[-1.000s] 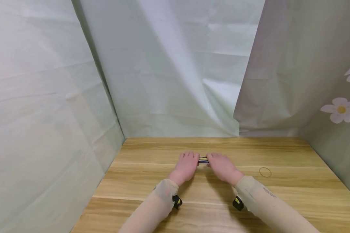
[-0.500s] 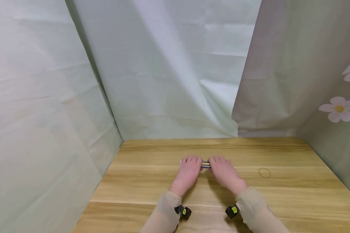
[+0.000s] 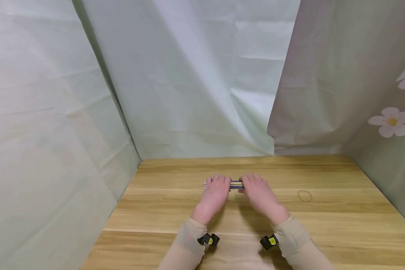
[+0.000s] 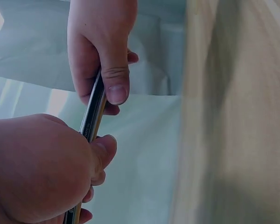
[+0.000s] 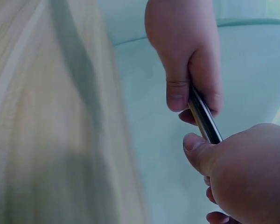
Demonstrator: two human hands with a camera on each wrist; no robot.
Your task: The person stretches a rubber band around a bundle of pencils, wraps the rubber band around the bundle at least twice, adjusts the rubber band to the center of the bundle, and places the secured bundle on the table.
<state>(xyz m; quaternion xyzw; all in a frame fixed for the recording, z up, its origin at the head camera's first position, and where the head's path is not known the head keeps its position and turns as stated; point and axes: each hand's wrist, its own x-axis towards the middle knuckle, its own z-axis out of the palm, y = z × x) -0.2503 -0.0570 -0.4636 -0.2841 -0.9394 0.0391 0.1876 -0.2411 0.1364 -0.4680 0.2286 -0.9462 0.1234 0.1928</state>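
I judge this steadying: my left hand (image 3: 217, 192) and right hand (image 3: 259, 193) curl round either half of the glossy black-and-yellow stick bundle (image 3: 236, 185), any next move needing even grips.

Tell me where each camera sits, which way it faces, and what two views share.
Head: worn on the head, facing forward and down at the table; left hand, right hand and both sleeves show.
Left wrist: on that wrist, facing the bundle; left hand nearer, right hand at top.
Right wrist: on that wrist, facing the bundle; right hand nearer, left hand at top.
Shared: both wrist views show the bundle gripped by both hands, table along opposite sides.
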